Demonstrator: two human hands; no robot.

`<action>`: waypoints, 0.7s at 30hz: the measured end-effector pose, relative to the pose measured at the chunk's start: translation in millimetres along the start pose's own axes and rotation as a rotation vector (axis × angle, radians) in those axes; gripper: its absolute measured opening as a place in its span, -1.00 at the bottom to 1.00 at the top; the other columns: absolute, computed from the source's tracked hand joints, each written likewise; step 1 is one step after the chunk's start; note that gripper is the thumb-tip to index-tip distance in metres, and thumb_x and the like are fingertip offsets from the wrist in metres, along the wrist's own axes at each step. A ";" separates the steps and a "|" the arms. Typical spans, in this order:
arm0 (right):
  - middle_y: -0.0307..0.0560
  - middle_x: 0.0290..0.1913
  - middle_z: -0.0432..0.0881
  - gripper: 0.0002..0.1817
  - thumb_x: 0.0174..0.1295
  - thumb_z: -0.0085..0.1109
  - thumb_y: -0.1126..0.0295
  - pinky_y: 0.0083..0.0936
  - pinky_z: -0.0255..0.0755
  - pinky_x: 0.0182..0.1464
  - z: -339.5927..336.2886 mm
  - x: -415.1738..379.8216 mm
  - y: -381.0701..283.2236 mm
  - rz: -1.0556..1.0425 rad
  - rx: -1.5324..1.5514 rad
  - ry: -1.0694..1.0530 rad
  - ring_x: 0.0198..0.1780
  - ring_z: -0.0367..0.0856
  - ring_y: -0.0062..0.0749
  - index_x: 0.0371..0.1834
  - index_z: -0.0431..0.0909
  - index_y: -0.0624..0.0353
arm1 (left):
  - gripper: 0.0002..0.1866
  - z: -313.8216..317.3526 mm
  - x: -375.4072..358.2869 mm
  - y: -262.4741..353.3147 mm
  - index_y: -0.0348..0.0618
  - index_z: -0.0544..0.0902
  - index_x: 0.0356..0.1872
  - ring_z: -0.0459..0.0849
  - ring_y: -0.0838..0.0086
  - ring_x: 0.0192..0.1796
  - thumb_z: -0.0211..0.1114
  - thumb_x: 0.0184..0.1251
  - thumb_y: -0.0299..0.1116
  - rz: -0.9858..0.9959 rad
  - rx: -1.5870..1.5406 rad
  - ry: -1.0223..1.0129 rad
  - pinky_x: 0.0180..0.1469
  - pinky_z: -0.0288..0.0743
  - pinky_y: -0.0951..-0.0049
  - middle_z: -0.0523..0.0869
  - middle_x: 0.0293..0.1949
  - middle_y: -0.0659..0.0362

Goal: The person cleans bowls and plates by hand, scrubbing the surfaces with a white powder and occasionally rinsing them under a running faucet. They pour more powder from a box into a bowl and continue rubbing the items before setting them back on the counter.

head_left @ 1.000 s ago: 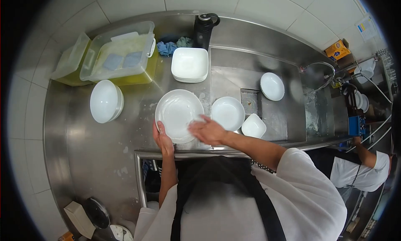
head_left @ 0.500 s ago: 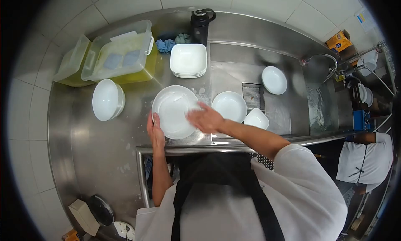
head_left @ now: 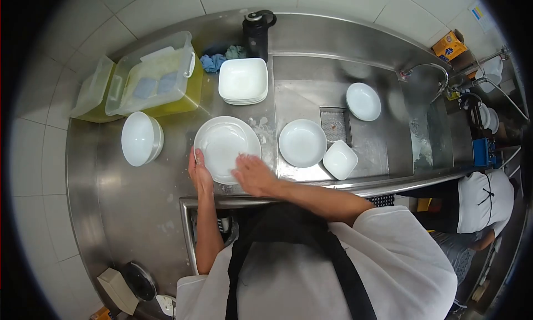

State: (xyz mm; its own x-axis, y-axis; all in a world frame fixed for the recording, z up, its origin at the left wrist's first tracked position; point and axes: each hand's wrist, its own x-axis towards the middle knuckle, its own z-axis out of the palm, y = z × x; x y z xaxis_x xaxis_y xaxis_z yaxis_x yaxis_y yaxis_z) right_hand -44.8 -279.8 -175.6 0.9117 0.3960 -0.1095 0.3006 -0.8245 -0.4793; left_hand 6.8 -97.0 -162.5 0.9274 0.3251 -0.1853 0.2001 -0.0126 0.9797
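Observation:
A round white plate (head_left: pixel 222 139) lies on the steel counter in front of me, with whitish wet smears on the metal beside it. My left hand (head_left: pixel 200 173) grips its lower left edge, thumb at the rim and the other fingers along the side. Over the plate's lower right part is my right hand (head_left: pixel 254 174), slightly blurred, its fingers stretched out flat. I see nothing in that hand, though its palm is hidden. Just right of it, a round white dish (head_left: pixel 302 143) and a small square white bowl (head_left: pixel 340 160) sit in the shallow basin.
Square white dishes (head_left: pixel 243 81) are stacked behind the plate, near a black bottle (head_left: pixel 255 39) and blue cloths (head_left: pixel 213 63). White bowls (head_left: pixel 139 139) and a plastic tub (head_left: pixel 152 84) of yellowish liquid stand left. Another white dish (head_left: pixel 363 102) lies right; a co-worker (head_left: pixel 486 200) is beyond.
My right hand has moved down and left across the plate. The left hand keeps its hold on the rim. At the far right, the co-worker has shifted slightly.

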 end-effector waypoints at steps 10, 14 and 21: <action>0.34 0.32 0.51 -0.40 0.56 -0.20 0.06 -0.10 0.24 0.46 -13.8 35.0 53.5 -0.286 -0.154 0.274 0.41 0.44 0.06 0.32 0.43 0.40 | -0.44 2.5 -16.9 15.9 -0.36 0.46 0.37 0.56 0.28 0.31 0.03 0.67 -0.05 -0.151 -0.114 -0.003 0.39 0.35 0.30 0.60 0.28 -0.01; 0.37 0.53 0.27 -0.37 0.60 -0.31 0.14 -0.16 0.02 0.60 -16.9 92.0 -18.7 -0.196 0.445 -0.009 0.54 0.20 0.24 0.52 0.18 0.44 | -0.43 1.8 -6.6 -4.3 -0.33 0.46 0.37 0.57 0.28 0.31 0.05 0.66 -0.02 -0.081 -0.099 -0.077 0.38 0.38 0.28 0.60 0.28 0.01; 0.21 0.48 0.40 -0.44 0.58 -0.26 0.14 -0.18 0.11 0.58 -26.1 38.0 37.5 -0.659 0.095 -0.322 0.49 0.37 -0.03 0.46 0.36 0.29 | -0.43 -27.3 -13.5 -11.6 -0.29 0.36 0.45 0.63 0.19 0.27 0.08 0.65 -0.08 -0.204 -0.403 -0.073 0.29 0.54 0.19 0.58 0.30 -0.04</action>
State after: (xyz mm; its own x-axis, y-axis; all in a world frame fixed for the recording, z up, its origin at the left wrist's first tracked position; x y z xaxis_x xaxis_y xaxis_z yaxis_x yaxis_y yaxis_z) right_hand 8.4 -306.3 -175.0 0.4188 0.9079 -0.0160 0.7185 -0.3421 -0.6056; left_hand -16.6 -75.4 -169.3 0.9045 0.2152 -0.3681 0.2553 0.4183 0.8717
